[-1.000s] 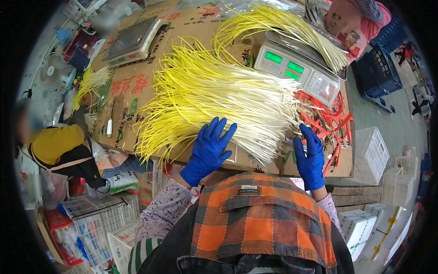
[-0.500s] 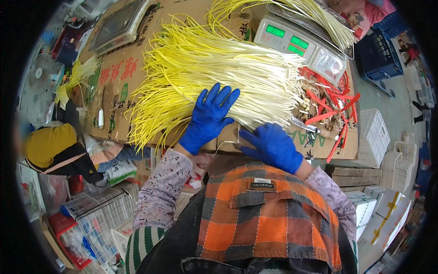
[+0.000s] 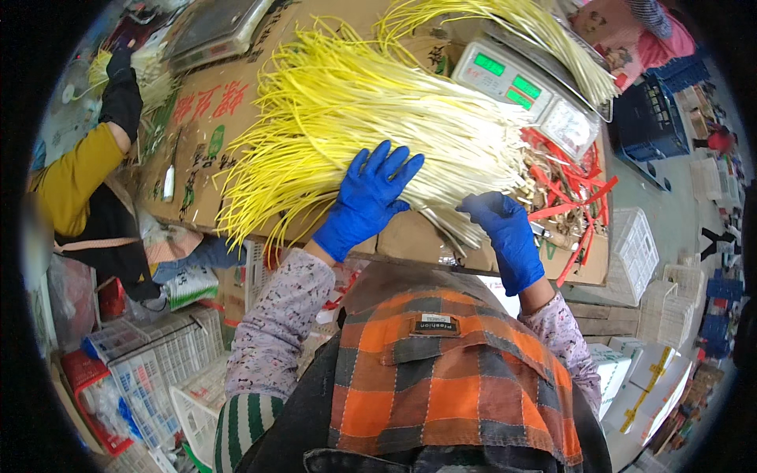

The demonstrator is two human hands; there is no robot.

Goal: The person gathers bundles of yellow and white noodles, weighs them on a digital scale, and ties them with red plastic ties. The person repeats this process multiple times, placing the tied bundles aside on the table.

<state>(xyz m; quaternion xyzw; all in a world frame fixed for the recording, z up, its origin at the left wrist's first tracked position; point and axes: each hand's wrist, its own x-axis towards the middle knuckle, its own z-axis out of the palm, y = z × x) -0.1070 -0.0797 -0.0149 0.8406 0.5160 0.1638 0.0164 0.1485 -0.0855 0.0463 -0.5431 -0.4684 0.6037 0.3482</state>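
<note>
A wide heap of long stalks with yellow tops and white stems, like blanched chives [image 3: 378,118], lies across the cardboard-covered table. My left hand [image 3: 367,201], in a blue glove, rests on the near side of the heap with its fingers outstretched. At the white ends, my right hand [image 3: 505,236], also gloved in blue, is closed with fingertips and thumb together. What is between them, if anything, is too small to tell. A few stalks stick out between the hands. Beside the right hand lies a knife [image 3: 561,240], its blade partly hidden.
Red ribbons [image 3: 579,206] and root scraps are piled by the white ends. A digital scale [image 3: 505,83] bears another bundle of stalks [image 3: 544,39]. A second scale [image 3: 217,35] stands far left. At left, a co-worker's yellow sleeve [image 3: 87,173] reaches over the table. White crates [image 3: 631,256] stand at right.
My right hand has risen from the table's near edge toward the white ends, its fingers drawing together. My left hand stays on the heap. The co-worker's arm has reached in at far left.
</note>
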